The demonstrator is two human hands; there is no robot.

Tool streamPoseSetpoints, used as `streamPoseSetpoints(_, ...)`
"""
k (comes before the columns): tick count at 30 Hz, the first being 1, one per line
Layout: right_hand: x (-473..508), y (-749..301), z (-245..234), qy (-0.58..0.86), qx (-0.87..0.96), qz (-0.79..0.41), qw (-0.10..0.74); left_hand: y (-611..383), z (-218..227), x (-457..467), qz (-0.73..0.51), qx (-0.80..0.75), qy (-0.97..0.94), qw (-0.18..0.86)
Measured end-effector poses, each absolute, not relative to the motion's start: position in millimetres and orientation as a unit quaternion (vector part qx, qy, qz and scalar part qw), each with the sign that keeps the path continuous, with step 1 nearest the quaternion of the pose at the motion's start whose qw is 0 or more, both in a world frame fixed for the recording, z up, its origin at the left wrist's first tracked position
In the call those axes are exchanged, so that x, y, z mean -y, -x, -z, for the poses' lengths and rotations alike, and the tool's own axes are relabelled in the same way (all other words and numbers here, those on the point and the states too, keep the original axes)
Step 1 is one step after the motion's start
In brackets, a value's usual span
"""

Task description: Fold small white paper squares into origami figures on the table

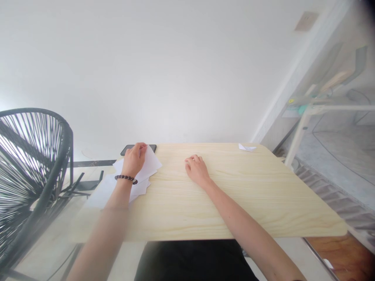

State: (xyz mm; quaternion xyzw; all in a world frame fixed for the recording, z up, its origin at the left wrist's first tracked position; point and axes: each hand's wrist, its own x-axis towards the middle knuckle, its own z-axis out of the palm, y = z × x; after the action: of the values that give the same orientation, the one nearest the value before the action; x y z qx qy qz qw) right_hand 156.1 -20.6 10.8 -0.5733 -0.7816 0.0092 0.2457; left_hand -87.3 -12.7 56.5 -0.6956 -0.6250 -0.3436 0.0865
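Observation:
My left hand [134, 159], with a dark bead bracelet [125, 178] at its wrist, is at the left of the table. Its thumb and fingers pinch the upper edge of a white sheet of paper [149, 164]. Under and beside that sheet, more white paper sheets [101, 193] lie loosely overlapped, partly hidden by my forearm. My right hand [197, 169] rests on the bare wood near the middle, fingers loosely bent and thumb apart, holding nothing that I can see.
A dark phone-like slab [125, 150] lies behind my left hand. One small folded white paper [247, 148] sits at the far right of the light wooden table [234, 187]. To the left stands a dark woven chair [66, 136]; a white metal frame [299, 136] is at the right.

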Motion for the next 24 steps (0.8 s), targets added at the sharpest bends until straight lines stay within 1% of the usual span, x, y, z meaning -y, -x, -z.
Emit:
streamPoseSetpoints(14,23,-154,-15,0.581,0.782,-0.004,0.225,68,-64,21,0.316,0.612,0.723,0.058)
streamPoseSetpoints(24,23,-154,-15,0.580,0.782,-0.003,0.229,66,-63,21,0.327,0.599,0.728,0.061)
